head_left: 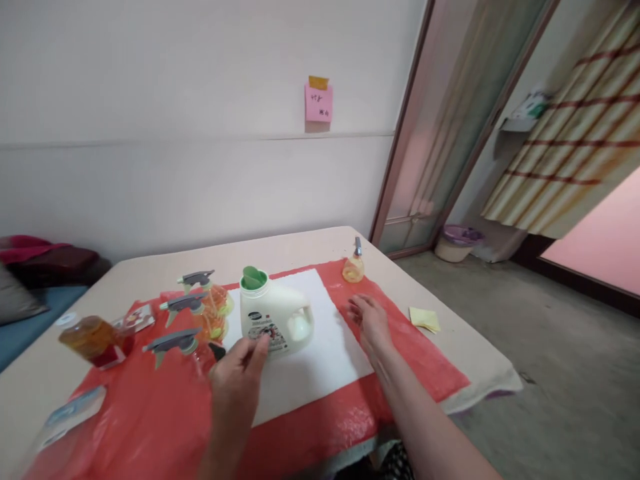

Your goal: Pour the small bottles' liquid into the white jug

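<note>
A pale green-white plastic jug (274,320) with a printed label, a handle and a green piece in its open mouth stands on a white sheet (320,367). My left hand (240,367) is in front of the jug's label, its thumb and fingers curled in a pinch. A small dark piece (217,351) shows at the left edge of that hand; whether it is held I cannot tell. To the right of the jug, my right hand (369,319) hovers above the sheet's edge, fingers loosely bent and apart, holding nothing.
Several spray bottles (213,313) with grey triggers stand left, on a red plastic cover (150,400). One small spray bottle (353,270) is at the back right. An amber bottle (95,340) leans at far left. Yellow notes (424,319) lie near the table's right edge.
</note>
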